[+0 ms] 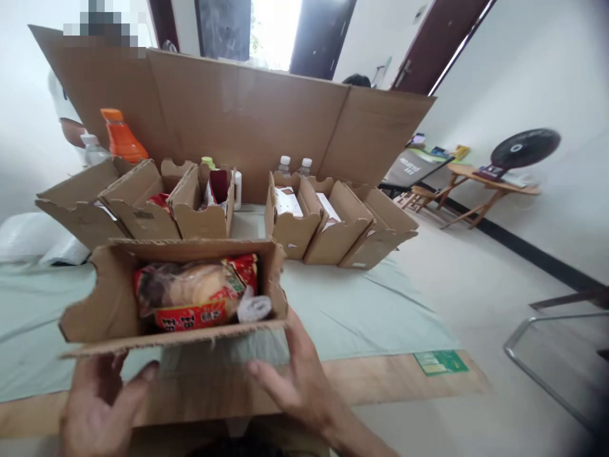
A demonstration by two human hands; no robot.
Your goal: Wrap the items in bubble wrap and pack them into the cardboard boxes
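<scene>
A cardboard box (107,298) with an open top is held over the near part of the table. Inside it lie a clear and red food package (197,292) and a small rolled white item (254,308). My left hand (104,400) grips the box from below at its near left side, fingertips partly hidden and thumb apart. At the right end, my right hand (304,374) has its fingers against the box wall, with the thumb pointing left in front of it.
Beyond stand several cardboard bins, a left group (137,216) and a right group (333,241), some with packages inside. Behind them rise an orange bottle (124,139) and a tall cardboard screen (247,114). A green card (440,363) lies at the table's near right edge.
</scene>
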